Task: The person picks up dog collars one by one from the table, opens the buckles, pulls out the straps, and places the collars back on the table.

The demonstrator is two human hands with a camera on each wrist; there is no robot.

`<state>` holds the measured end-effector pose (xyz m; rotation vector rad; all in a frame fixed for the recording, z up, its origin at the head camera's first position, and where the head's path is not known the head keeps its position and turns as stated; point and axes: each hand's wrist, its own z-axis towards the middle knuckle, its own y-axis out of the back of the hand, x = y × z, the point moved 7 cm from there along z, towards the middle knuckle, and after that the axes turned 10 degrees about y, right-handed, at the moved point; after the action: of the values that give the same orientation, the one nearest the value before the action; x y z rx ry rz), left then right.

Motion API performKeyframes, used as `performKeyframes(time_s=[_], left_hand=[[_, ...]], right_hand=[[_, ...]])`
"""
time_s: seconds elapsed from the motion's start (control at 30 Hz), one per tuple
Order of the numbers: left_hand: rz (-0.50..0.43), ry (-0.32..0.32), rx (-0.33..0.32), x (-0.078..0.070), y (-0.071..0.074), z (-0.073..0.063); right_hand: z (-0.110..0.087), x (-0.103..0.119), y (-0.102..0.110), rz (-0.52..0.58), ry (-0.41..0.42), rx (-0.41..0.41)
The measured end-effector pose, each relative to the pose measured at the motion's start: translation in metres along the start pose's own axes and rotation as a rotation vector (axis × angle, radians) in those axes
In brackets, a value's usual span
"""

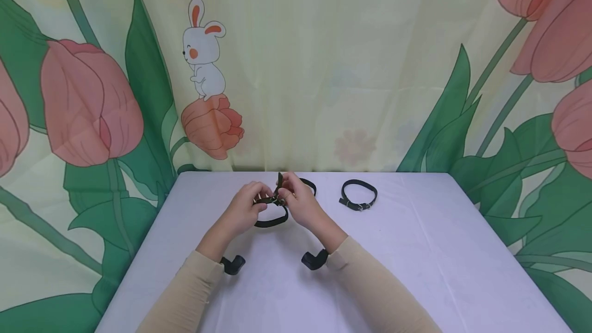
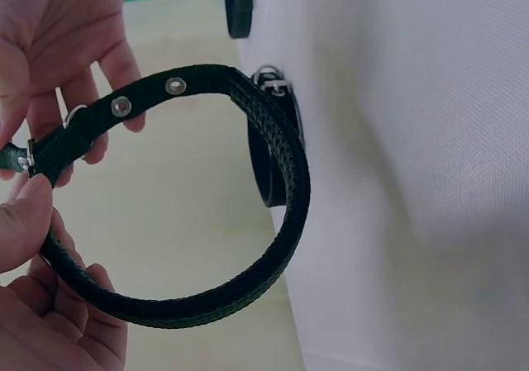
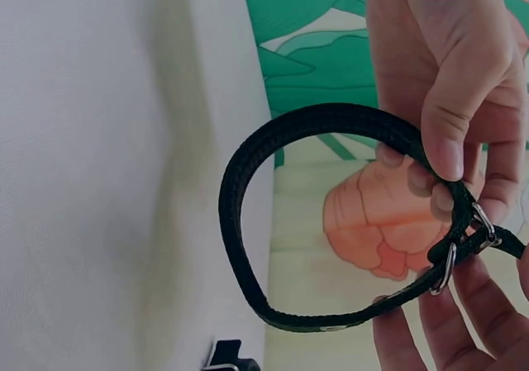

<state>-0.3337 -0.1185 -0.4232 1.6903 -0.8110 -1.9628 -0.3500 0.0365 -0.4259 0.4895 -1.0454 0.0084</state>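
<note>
Both hands hold a black collar [image 1: 272, 223] just above the table, its loop hanging below them. My left hand [image 1: 245, 205] pinches the strap beside the metal buckle [image 3: 485, 225], thumb on top. My right hand [image 1: 299, 203] grips the strap's tail, which comes out of the buckle and points up in the head view. In the left wrist view, metal eyelets [image 2: 121, 107] line the strap, and a D-ring sits by the buckle. The right fingertips are partly hidden. Behind my right hand lies a second black collar [image 1: 310, 184], partly covered by it.
A third black collar [image 1: 359, 197] lies as a closed loop at the table's back right, its buckle toward me. White cloth covers the table [image 1: 407, 261]. A printed curtain [image 1: 314, 91] hangs right behind the back edge. Black wrist mounts [image 1: 315, 259] stick out under the forearms.
</note>
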Motion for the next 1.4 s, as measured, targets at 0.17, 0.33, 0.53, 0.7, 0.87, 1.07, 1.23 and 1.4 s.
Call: performKeyframes(time_s=[0.17,0.33,0.53,0.7,0.87,1.07,1.23,1.4], left_hand=[[0.008,0.006,0.011,0.0007,-0.0018,0.0004],[-0.001,0.01,0.015,-0.0018,-0.0007,0.0008],[-0.009,0.013,0.023,-0.0022,-0.0008,0.0015],[-0.014,0.026,0.035,0.0017,-0.0045,0.0028],[-0.006,0.02,0.032,0.001,-0.0054,0.0027],[0.011,-0.005,0.019,-0.001,-0.0052,0.0024],[-0.027,0.003,0.011,-0.0009,-0.0047,0.0008],[-0.034,-0.027,-0.025,-0.0033,-0.0021,-0.0014]], right_hand=[[0.0,0.0009,0.0002,-0.002,0.02,0.007],[0.0009,0.0013,0.0012,-0.011,0.023,-0.004],[0.0008,0.0002,0.0007,-0.018,0.017,-0.001],[0.0002,0.0002,0.0007,-0.029,0.021,0.008],[-0.0002,-0.0005,0.0016,-0.022,0.008,0.013],[0.0008,0.001,0.0023,-0.033,0.017,0.019],[0.001,0.0011,0.0033,-0.046,0.019,0.03],[0.0002,0.0003,0.0059,-0.039,-0.001,0.029]])
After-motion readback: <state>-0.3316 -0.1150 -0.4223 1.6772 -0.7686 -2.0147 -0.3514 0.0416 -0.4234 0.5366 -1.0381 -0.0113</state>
